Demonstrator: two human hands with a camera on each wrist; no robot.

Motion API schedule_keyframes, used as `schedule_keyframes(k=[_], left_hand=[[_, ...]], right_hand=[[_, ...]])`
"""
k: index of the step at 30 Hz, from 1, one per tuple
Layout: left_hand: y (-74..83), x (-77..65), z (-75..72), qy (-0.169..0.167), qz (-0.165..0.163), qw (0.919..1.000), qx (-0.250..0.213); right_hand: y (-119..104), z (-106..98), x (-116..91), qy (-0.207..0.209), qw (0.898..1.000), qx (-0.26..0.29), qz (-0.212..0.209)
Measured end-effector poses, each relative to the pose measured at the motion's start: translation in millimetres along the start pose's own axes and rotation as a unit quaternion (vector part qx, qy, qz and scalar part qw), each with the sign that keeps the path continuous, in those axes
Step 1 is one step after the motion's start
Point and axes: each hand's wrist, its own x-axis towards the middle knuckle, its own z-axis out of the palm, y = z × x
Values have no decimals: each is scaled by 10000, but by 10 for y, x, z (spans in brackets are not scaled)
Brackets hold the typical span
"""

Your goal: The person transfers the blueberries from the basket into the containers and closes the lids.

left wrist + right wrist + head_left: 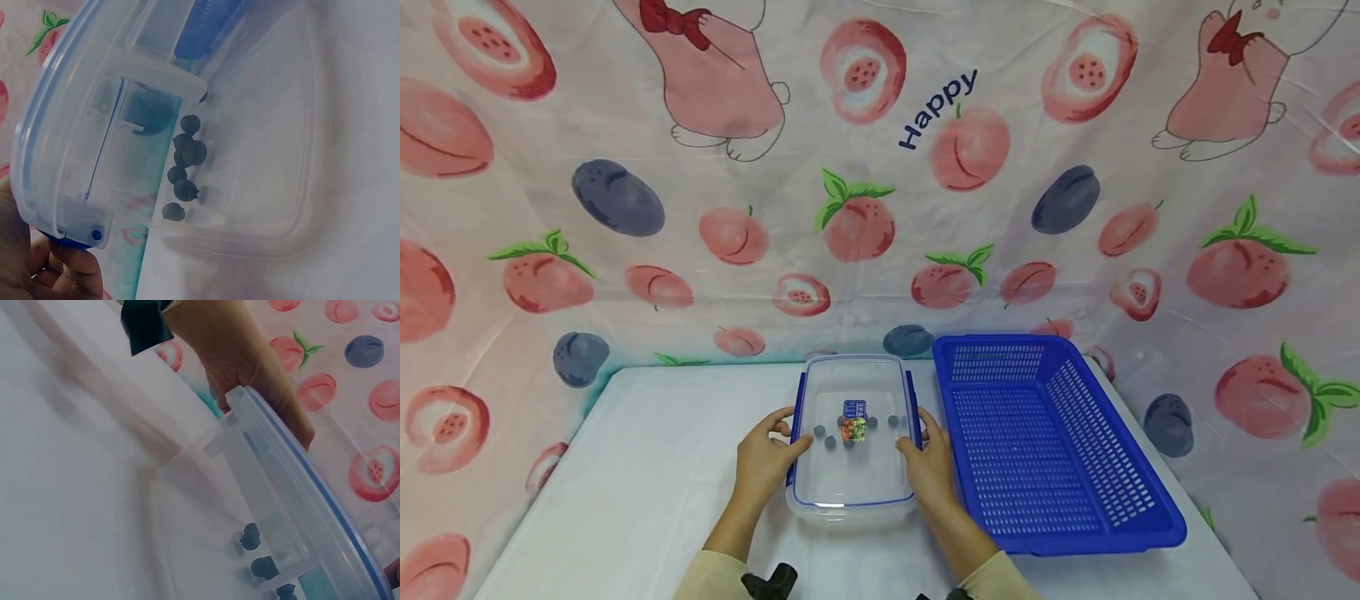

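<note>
In the head view, a clear plastic food container (857, 483) with a blue-edged lid and dark blue side clips is in front of me. A small printed label (853, 421) sits in the middle of its lid. Several blueberries (194, 152) lie inside, loosely grouped on the container's bottom. My left hand (763, 462) grips the left side, thumb on the lid's edge and fingers at the clip. On the opposite side my right hand (932, 471) holds the container the same way, its thumb over the rim. The right fingers are partly hidden behind the container in the right wrist view.
A blue perforated plastic basket (955, 442) stands close to the container's right side. White cloth covers the table (647, 467). A fruit-printed curtain (850, 333) hangs behind the table and along both sides.
</note>
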Motion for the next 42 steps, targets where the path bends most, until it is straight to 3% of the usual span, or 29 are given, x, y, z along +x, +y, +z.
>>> schedule_keyframes(k=[17,29,38,42], left_hand=[[-79,-43,-34,136,-60,9996,-224],[-68,-27,-10,225,-80,9994,-254],[-7,-57,-31,395,-78,9991,117],[40,-118,-25,508,227,9958,733]], right_hand=[[57,118,-4,-2,9986,-335,-406],[56,87,-28,-74,9993,-163,-318],[9,76,-58,-128,9995,-184,-236],[-54,-67,-160,-478,9986,204,102]])
